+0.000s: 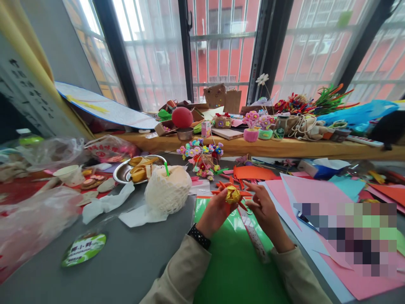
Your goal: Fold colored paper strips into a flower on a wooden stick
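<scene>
A paper flower [233, 194] with a folded gold centre and pointed orange petals is gripped in my left hand [218, 213], held over a shiny green folder [234, 261]. My right hand [264, 211] is close by on the flower's right side, fingers apart around the tip of an orange petal; whether they touch it I cannot tell. A ruler [253, 236] lies slantwise on the folder, below the hands. Just beyond the flower are orange paper sheets [255, 172] and strips.
To the left stand a coconut [167, 190] in white netting with a green straw and a metal bowl [118, 175] of peels. Pink paper sheets [363, 274] spread at right. Behind are small craft flowers [202, 156] and a cluttered window ledge [152, 145].
</scene>
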The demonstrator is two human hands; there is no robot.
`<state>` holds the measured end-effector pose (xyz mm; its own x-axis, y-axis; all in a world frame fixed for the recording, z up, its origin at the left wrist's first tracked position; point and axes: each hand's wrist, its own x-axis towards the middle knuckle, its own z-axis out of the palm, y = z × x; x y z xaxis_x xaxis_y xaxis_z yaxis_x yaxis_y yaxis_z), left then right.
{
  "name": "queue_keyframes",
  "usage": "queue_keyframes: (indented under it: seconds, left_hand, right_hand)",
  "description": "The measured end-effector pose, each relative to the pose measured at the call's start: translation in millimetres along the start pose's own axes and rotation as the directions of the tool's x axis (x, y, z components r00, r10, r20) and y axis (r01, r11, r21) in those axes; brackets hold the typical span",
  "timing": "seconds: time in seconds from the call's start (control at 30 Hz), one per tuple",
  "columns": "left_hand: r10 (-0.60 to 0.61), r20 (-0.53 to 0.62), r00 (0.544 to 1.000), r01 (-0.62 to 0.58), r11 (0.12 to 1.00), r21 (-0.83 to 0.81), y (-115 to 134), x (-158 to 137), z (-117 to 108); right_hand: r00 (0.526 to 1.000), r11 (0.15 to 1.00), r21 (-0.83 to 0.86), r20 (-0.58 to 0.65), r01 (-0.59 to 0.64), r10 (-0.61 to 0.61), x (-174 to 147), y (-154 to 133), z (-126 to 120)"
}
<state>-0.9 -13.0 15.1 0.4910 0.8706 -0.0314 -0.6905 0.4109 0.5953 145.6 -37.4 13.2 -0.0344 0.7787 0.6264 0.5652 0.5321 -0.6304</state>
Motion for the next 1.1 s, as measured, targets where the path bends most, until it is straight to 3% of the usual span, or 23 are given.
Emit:
queue_keyframes:
  seconds: [0.1,0.23,0.4,0.67,0.83,0.97,1.1]
  left_hand:
    - [-0.044,-0.096,0.994,0.039,0.998,-0.047,3.5,-1.1,0.8]
    - [-0.078,-0.105,0.991,0.07,0.994,-0.081,6.1,-1.3,4.4]
    - [-0.018,-0.089,0.996,0.01,0.995,-0.099,3.1,0.2,6.6]
    - [0.142,-0.106,0.984,-0.155,0.98,-0.125,1.9,5.8,0.3]
    - [0.092,-0.122,0.988,-0.1,0.993,-0.059,-1.1,4.4,1.8]
    - [0.057,-0.085,0.995,-0.058,0.998,-0.004,-5.9,4.4,1.6]
    - [0.038,-0.075,0.996,-0.036,0.999,0.039,-9.9,7.3,-2.2]
  right_hand:
    - [0.999,0.999,-0.005,-0.027,-0.043,0.043,-1.4,1.5,-1.7]
    - [0.991,0.995,0.007,-0.091,-0.098,0.099,-5.5,2.9,-2.1]
    - [0.984,0.977,-0.182,-0.158,-0.108,0.079,-5.7,2.0,-5.4]
    - [0.995,0.951,-0.299,-0.03,0.078,-0.092,0.2,-0.4,-9.1]
    - [0.982,0.955,-0.227,0.041,0.19,-0.186,-0.3,-5.2,-4.5]
    - [0.98,0.959,-0.205,0.053,0.197,-0.19,-2.0,-1.3,0.2]
    - [0.992,0.982,-0.152,0.074,0.114,-0.103,-4.8,2.1,2.7]
